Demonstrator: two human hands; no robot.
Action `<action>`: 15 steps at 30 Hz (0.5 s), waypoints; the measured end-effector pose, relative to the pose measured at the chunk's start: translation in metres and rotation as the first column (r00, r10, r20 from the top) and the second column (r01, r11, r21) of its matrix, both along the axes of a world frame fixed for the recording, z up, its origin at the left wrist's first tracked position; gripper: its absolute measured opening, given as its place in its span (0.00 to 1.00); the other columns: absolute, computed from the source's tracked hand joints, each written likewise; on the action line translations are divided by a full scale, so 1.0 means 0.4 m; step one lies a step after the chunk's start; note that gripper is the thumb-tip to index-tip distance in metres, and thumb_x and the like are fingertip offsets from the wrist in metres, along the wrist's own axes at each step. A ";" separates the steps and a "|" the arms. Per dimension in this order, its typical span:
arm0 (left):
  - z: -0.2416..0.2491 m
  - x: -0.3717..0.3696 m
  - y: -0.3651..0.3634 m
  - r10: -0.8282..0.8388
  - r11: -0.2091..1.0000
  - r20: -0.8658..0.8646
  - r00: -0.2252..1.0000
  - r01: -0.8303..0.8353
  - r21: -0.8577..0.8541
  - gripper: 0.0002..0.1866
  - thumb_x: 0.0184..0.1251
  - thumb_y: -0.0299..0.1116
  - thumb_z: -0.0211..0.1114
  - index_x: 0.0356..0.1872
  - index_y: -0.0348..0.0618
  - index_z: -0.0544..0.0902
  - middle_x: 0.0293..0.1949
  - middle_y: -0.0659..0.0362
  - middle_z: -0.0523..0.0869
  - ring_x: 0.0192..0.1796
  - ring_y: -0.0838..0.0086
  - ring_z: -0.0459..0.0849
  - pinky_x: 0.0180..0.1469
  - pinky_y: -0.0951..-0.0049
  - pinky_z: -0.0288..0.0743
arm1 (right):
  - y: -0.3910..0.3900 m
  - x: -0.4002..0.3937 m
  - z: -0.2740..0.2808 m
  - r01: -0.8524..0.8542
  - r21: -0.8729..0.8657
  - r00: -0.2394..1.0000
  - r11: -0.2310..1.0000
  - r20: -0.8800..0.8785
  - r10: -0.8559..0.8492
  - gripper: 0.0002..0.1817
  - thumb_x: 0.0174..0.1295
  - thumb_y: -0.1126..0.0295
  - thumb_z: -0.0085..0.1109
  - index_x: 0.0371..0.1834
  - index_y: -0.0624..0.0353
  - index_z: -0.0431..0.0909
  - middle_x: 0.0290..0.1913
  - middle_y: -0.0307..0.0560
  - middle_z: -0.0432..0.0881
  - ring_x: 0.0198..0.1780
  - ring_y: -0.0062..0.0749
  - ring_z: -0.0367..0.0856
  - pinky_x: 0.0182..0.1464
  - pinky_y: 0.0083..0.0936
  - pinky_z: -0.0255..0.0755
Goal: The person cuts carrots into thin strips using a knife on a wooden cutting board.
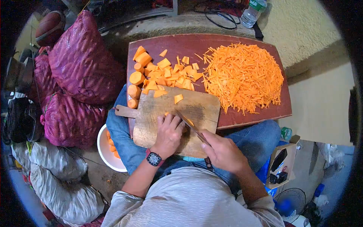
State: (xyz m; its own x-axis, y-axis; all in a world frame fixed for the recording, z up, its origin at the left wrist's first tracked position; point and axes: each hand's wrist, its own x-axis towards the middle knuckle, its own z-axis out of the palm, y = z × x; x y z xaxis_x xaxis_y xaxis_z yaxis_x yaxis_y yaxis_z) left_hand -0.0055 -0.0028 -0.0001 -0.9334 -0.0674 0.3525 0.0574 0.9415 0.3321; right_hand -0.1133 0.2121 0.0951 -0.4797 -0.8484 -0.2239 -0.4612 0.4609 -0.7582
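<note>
My left hand (169, 135), with a watch (154, 159) on its wrist, is closed with curled fingertips on the wooden cutting board (151, 130). A bit of orange carrot (166, 114) shows at those fingertips; the rest of it is hidden under the hand. My right hand (226, 154) grips a knife (194, 130), its blade slanting across the board beside the left fingers. A sliver of carrot (191, 122) lies along the blade. One loose carrot slice (178, 98) rests near the board's far edge.
A red-brown tabletop (242, 120) bears a large heap of shredded carrot (244, 77), carrot slices (164, 73) and thick carrot chunks (137, 78). On the left stand purple mesh sacks (85, 60) and a white basin (107, 157) with carrot pieces. A water bottle (252, 14) is at the back.
</note>
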 end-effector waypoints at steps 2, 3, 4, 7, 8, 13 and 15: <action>-0.006 0.002 0.004 0.027 1.000 0.005 1.000 -0.027 -0.001 0.18 0.61 0.28 0.66 0.52 0.37 0.91 0.52 0.51 0.85 0.56 0.55 0.80 0.64 0.48 0.69 | 0.003 0.006 -0.006 0.009 0.011 1.000 1.000 0.019 -0.009 0.24 0.79 0.67 0.60 0.74 0.63 0.72 0.53 0.71 0.88 0.54 0.72 0.88 0.53 0.57 0.84; -0.007 0.004 0.007 0.041 0.999 0.011 0.999 -0.041 -0.002 0.18 0.62 0.28 0.66 0.52 0.37 0.91 0.52 0.50 0.85 0.56 0.54 0.80 0.64 0.48 0.69 | 0.003 0.008 -0.009 0.030 0.021 0.999 0.999 0.040 -0.030 0.23 0.78 0.69 0.61 0.73 0.65 0.73 0.53 0.72 0.88 0.54 0.71 0.88 0.53 0.53 0.84; -0.007 0.004 0.007 0.040 0.999 0.011 0.999 -0.040 -0.002 0.18 0.62 0.28 0.66 0.52 0.37 0.91 0.52 0.50 0.85 0.56 0.54 0.80 0.64 0.48 0.69 | -0.008 0.005 -0.013 0.030 0.021 0.999 0.999 0.040 -0.031 0.23 0.78 0.69 0.61 0.73 0.65 0.73 0.53 0.72 0.88 0.54 0.71 0.88 0.53 0.53 0.84; -0.008 0.005 0.009 0.050 0.999 0.010 0.999 -0.050 -0.005 0.19 0.62 0.29 0.66 0.54 0.37 0.90 0.52 0.50 0.85 0.56 0.53 0.80 0.65 0.48 0.69 | -0.034 -0.003 -0.015 0.015 0.050 1.000 0.999 -0.003 -0.015 0.23 0.78 0.70 0.61 0.73 0.63 0.73 0.53 0.72 0.88 0.55 0.70 0.89 0.53 0.54 0.83; -0.015 0.007 0.006 0.053 0.998 0.001 0.999 -0.053 0.016 0.20 0.61 0.28 0.67 0.54 0.37 0.90 0.52 0.50 0.85 0.56 0.53 0.80 0.66 0.47 0.69 | -0.028 -0.004 -0.013 0.015 0.031 1.000 0.999 0.000 -0.015 0.23 0.78 0.70 0.61 0.73 0.63 0.73 0.53 0.72 0.88 0.54 0.71 0.89 0.53 0.55 0.83; 0.000 0.013 0.000 0.057 0.989 -0.028 0.998 -0.053 0.141 0.25 0.52 0.28 0.74 0.56 0.37 0.89 0.52 0.49 0.84 0.55 0.52 0.80 0.66 0.47 0.69 | -0.003 0.014 -0.002 0.015 0.055 0.998 0.998 0.056 -0.019 0.23 0.78 0.69 0.61 0.73 0.63 0.73 0.52 0.72 0.88 0.53 0.72 0.89 0.52 0.56 0.83; 0.010 0.010 -0.002 0.066 0.981 0.048 0.997 -0.073 0.182 0.29 0.43 0.27 0.78 0.55 0.38 0.89 0.52 0.49 0.84 0.56 0.50 0.80 0.65 0.48 0.70 | -0.029 0.014 -0.021 0.019 0.015 1.000 1.000 -0.026 -0.018 0.23 0.79 0.70 0.60 0.73 0.62 0.73 0.52 0.70 0.88 0.53 0.71 0.89 0.51 0.55 0.83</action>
